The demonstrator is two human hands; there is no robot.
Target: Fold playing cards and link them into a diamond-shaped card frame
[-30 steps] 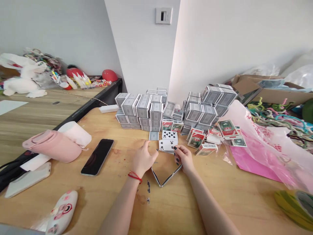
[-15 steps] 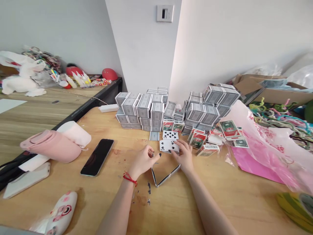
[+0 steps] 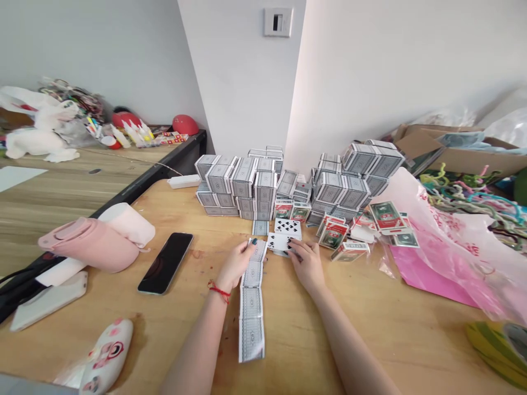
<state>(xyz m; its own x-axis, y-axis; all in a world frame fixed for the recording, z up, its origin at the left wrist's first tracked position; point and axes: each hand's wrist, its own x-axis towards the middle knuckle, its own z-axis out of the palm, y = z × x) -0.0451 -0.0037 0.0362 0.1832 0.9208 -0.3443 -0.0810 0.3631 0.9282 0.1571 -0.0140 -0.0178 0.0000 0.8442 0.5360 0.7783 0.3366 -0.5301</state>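
Observation:
My left hand, with a red cord bracelet at the wrist, pinches the far end of a strip of joined playing cards. The strip hangs straight toward me, patterned backs showing. The fingers of my right hand are closed at the right end of a face-up spade playing card. Just beyond it lies another spade card, and to its left a face-down card. Behind these stand stacked blocks made of folded cards, with more blocks at the right.
Red and green card boxes lie right of my right hand, beside pink plastic. On the left are a black-screened phone, a pink cylindrical object and a white decorated case. Yellow tape sits at the lower right.
The card strip, earlier bent into a V standing on the table, is now stretched out nearly straight from my left hand. My left hand has shifted slightly left; my right stays by the spade card.

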